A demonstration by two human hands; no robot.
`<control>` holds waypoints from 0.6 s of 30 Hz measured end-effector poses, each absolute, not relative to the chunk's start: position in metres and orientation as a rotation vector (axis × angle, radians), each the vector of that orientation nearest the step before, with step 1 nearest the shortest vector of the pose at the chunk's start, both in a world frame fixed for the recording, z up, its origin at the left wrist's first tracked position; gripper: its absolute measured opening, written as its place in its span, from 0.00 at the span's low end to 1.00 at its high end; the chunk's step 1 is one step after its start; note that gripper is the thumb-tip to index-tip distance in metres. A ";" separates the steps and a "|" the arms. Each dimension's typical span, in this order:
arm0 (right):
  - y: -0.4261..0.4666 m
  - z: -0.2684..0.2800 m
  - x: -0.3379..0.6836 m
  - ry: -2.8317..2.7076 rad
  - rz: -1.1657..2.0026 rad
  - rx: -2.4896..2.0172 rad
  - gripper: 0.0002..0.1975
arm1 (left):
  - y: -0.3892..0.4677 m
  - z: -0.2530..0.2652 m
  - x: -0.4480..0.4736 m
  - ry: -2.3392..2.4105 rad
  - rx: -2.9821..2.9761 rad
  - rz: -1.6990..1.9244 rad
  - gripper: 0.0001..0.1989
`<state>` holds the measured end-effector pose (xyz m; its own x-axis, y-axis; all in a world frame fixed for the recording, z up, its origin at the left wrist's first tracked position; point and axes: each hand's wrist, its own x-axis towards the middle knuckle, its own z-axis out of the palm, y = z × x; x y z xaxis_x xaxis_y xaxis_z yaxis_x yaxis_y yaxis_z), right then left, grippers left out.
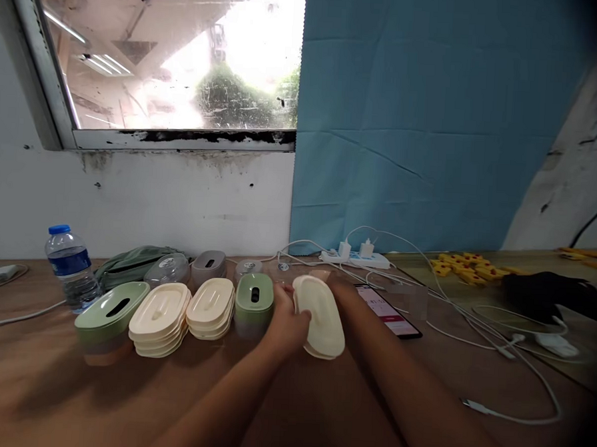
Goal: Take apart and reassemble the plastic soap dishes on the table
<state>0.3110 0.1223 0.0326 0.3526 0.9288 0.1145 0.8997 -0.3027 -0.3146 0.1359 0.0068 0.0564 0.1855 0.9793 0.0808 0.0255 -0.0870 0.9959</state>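
Left hand (292, 316) grips a cream lid (325, 318) by its edge (green container (255, 292) beside).

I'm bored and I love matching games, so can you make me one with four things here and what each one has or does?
1. Left hand
2. Bottle
3. Phone
4. Power strip

A. Has chargers plugged in
B. Grips a cream lid
C. Shows a lit screen
D. Wears a blue cap

Pairs: 1-B, 2-D, 3-C, 4-A
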 end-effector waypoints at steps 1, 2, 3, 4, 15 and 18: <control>0.123 0.032 0.310 -1.577 0.140 -2.344 0.15 | 0.006 0.046 0.143 1.098 1.391 1.101 0.20; 0.124 0.032 0.309 -1.537 0.153 -2.386 0.19 | 0.005 0.036 0.149 1.153 1.406 1.080 0.19; 0.124 0.034 0.309 -1.504 0.162 -2.416 0.25 | 0.004 0.027 0.154 1.208 1.420 1.056 0.19; 0.123 0.036 0.309 -1.487 0.166 -2.428 0.33 | 0.003 0.021 0.157 1.254 1.432 1.031 0.19; 0.089 0.118 0.327 -1.670 0.106 -2.092 0.26 | -0.021 0.006 0.158 1.244 2.286 0.714 0.31; 0.067 0.135 0.313 -1.739 0.031 -1.908 0.21 | -0.015 0.004 0.156 1.021 2.564 0.619 0.21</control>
